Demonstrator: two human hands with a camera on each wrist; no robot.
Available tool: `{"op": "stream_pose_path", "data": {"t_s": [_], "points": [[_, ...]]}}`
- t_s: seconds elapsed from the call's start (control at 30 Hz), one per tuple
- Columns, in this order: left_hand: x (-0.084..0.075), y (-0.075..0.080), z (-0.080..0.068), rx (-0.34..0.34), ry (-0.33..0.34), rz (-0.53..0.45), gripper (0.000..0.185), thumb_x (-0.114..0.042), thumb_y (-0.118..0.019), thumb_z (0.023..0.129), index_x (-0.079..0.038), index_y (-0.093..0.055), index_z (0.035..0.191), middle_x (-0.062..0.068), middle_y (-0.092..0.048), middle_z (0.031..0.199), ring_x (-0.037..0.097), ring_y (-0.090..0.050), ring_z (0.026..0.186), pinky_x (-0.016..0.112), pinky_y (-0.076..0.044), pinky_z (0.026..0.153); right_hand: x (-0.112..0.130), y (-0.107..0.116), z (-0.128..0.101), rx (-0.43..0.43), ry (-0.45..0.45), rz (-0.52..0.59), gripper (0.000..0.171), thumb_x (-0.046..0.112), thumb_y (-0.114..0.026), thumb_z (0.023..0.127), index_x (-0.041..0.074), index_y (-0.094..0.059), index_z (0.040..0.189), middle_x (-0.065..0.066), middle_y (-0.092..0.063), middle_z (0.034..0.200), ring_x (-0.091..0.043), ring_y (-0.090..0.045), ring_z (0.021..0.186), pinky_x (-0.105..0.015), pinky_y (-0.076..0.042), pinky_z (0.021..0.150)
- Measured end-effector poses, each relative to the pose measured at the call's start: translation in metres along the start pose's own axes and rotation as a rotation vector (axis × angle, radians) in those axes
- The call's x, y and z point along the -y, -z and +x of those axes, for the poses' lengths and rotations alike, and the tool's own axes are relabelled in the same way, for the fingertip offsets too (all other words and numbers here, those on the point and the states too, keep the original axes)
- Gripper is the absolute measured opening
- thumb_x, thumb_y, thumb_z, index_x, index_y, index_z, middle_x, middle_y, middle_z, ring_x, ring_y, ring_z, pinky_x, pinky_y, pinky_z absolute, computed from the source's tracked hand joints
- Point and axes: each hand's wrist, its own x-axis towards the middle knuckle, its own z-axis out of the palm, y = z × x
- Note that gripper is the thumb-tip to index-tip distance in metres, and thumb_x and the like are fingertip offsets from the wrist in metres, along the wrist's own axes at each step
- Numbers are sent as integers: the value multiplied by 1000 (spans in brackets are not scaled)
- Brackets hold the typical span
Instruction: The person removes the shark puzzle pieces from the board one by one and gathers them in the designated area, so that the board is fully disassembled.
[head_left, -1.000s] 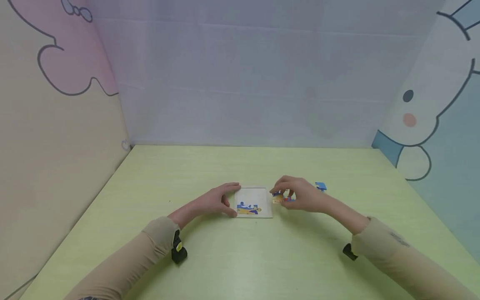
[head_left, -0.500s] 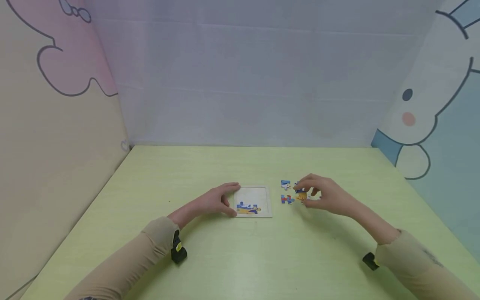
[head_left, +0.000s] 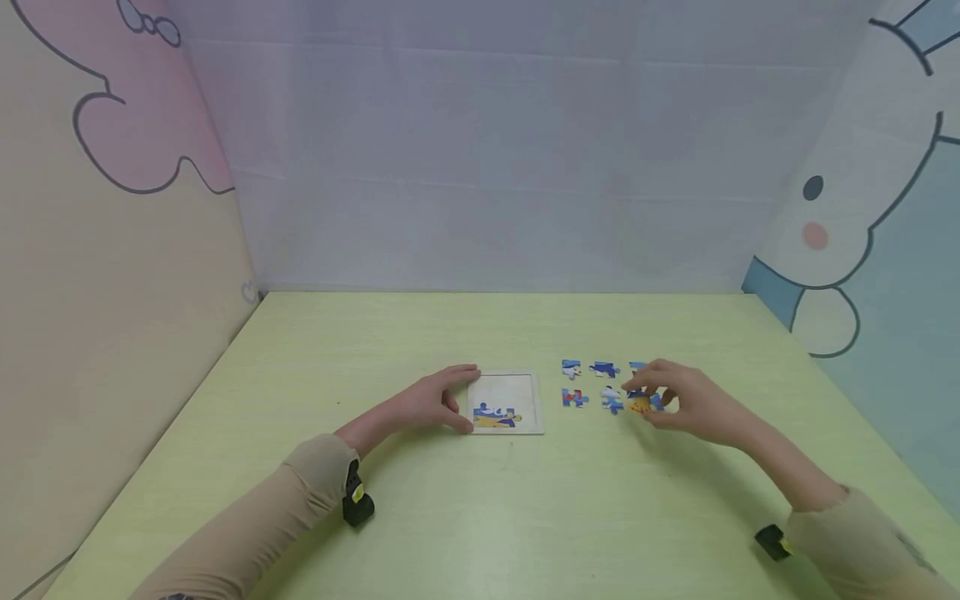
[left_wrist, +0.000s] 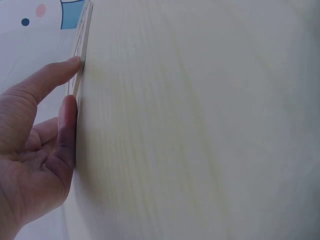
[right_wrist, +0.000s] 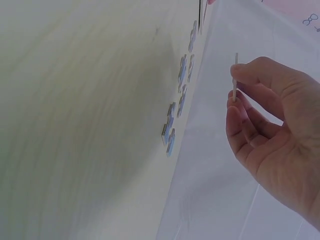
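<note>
Starting from the left, the black wrist camera (head_left: 358, 506) sits behind the left hand (head_left: 420, 406), on the near side of its grip. That hand's thumb and fingers are spread apart, touching the left edge of a square white jigsaw tray (head_left: 513, 390) near its two corners, so more resting against it than clamped on it. The tray lies flat just right of that grip, with a clump of yellow, blue and white pieces (head_left: 495, 419) in its near left part.

Next come loose bits on the table, between the tray and the right-hand grip: a blue-and-white piece (head_left: 571, 369) and a red-and-blue piece (head_left: 575, 398) well left of it, then a dark blue piece (head_left: 604, 369) and a pale blue piece (head_left: 612, 400) closer in. Two more are partly hidden by the fingers.

Last, the right hand (head_left: 690, 406) has thumb and fingertips pinched together on a yellow-and-navy piece (head_left: 639, 403) (basically a sliver, edge-on in the right wrist view), held up off the table.
</note>
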Motion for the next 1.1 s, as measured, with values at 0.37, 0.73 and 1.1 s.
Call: {"op": "stream_pose_path", "data": {"t_s": [0.37, 0.73, 1.1], "points": [[1, 0, 1, 1, 1, -6, 90, -25, -85, 78, -21, -37, 154, -3, -25, 165, 12, -55, 83, 26, -45, 75, -9, 2, -16, 108, -65, 20, 31, 4, -75, 81, 10, -71, 112, -5, -65, 108, -8, -61, 89, -23, -56, 71], [0, 0, 1, 2, 3, -5, 90, -24, -84, 78, -20, -36, 154, -2, -25, 165, 11, -55, 83, 25, -45, 76, -24, -5, -26, 235, -131, 59, 29, 7, -74, 81, 16, -70, 108, -1, -64, 107, -5, -57, 88, -23, -53, 73], [2, 0, 1, -1, -4, 13, 91, -25, -85, 77, -21, -36, 154, -4, -25, 165, 11, -55, 82, 24, -45, 75, -32, -6, -30, 233, -101, 126, 30, 8, -74, 82, 16, -69, 111, 0, -65, 108, -4, -58, 90, -25, -55, 77]]}}
